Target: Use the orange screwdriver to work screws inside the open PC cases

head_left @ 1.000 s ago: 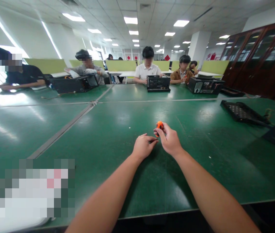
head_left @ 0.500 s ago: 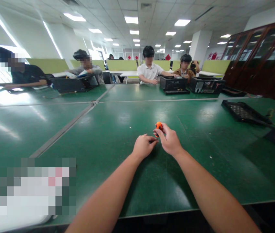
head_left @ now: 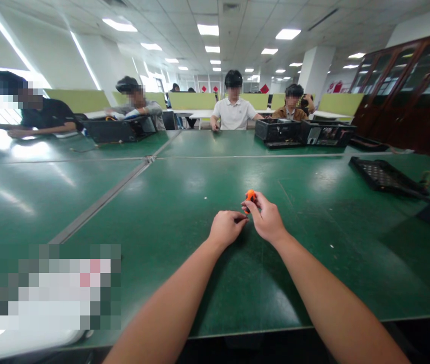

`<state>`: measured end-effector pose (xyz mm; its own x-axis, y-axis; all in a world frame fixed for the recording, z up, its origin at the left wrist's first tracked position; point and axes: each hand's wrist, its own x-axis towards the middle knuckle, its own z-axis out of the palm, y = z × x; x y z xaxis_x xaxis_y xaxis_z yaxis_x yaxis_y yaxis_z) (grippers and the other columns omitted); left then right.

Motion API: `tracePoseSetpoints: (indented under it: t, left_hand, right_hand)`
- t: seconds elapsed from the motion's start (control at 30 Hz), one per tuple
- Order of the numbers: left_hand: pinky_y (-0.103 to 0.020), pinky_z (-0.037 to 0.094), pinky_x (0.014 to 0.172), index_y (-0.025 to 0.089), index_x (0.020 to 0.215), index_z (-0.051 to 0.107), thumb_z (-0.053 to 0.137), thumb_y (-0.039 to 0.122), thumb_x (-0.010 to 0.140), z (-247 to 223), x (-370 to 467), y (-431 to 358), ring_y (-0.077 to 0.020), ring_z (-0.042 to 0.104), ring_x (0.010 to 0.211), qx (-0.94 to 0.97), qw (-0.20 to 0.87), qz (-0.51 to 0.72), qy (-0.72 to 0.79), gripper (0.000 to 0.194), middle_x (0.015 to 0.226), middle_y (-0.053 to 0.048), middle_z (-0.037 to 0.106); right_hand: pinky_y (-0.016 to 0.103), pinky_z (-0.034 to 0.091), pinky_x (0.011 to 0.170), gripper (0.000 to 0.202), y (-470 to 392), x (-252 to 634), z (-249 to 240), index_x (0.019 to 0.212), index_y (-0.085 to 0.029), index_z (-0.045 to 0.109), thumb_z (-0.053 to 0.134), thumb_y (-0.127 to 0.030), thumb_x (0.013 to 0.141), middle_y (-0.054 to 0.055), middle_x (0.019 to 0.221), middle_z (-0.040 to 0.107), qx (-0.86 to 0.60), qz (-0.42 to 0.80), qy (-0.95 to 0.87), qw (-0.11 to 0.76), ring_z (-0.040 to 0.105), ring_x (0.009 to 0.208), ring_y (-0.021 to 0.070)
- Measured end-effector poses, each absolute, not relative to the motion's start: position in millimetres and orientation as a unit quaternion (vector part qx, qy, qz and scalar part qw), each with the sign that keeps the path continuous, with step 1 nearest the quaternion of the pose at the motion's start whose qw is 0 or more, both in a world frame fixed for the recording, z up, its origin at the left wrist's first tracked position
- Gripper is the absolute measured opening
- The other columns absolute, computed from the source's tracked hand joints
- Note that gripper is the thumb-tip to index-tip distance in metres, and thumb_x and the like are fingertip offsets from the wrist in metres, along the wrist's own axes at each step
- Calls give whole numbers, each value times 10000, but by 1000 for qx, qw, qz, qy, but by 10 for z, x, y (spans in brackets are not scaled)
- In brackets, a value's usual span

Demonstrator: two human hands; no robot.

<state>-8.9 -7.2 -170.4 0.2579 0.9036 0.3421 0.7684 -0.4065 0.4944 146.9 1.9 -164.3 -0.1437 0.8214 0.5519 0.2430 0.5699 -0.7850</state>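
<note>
Near edge: pale flat thing point(head_left: 44, 308) lying off to the left on the green worktop point(head_left: 177, 182), mostly blurred out so no clue what it is, but it's well clear of the elbows.

Left hand: the left hand point(head_left: 225, 228) is out past the near edge, thumb and finger pinched together right by the tool's tip. Probably to steady that end. Can't tell if there's something tiny in the pinch.

Right hand: the right hand point(head_left: 270, 220) is wrapped snugly round the screwdriver point(head_left: 250, 197), up near the top of the handle, I'd guess for easy twisting.

Screwdriver: stubby, bright orange with black patches, roughly upright, tip down, just above the worktop between the near and far edges. Shaft's basically hidden.

Right edge: black perforated panel point(head_left: 387, 177) lying flat, well apart from the hands, so it looks parked there out of the way.

Far edge: black computer cases point(head_left: 278, 133) lined up in front of the co-workers point(head_left: 233, 114), presumably each within someone's reach.
</note>
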Motion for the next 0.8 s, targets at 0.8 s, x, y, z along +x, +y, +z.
tracePoseSetpoints:
  t: [0.8]
  left_hand:
    - [-324, 496, 839, 233, 891, 800, 688, 277, 859, -1667, -69, -98, -203, 704, 827, 774, 80, 326, 537, 125, 889, -40, 799]
  right_hand:
    - [368, 571, 836, 259, -25, 1445, -1619, 1151, -230, 568, 512, -417, 980, 62, 980, 747, -366, 258, -678, 583, 739, 892, 218]
